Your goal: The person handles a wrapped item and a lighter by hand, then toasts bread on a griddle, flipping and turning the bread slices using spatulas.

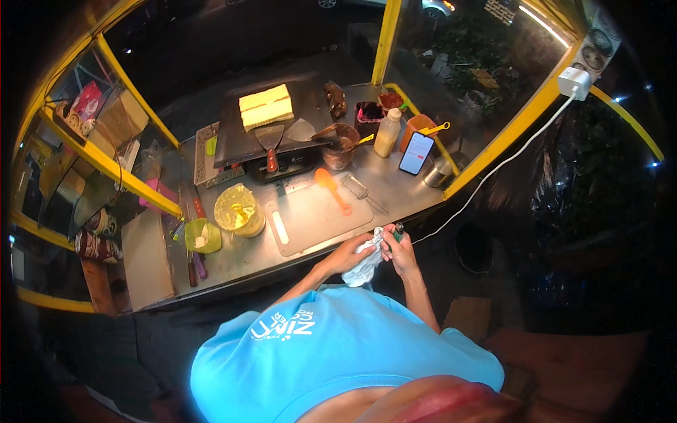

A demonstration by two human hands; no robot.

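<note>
Just beyond the counter's near edge, both hands are together in front of my body. My left hand [344, 256] is closed on a crumpled white cloth [363, 271], which hangs down between the hands. My right hand [403, 255] grips a small dark green object [398, 230], its top showing above the fingers; its kind is hard to make out. Fingertips of the right hand also touch the cloth. Nearest to the hands lies a pale cutting board [310, 229], with an orange spatula [330, 187] and a metal grater [360, 189] on or beside it.
A yellow bread slab [266, 107] rests on a dark griddle [233, 141] with a metal scraper [270, 144]. Left stand a yellow-smeared tub [240, 211] and a green cup [203, 236]. Right are a squeeze bottle [387, 132], a phone [417, 154] and a white cable [493, 169].
</note>
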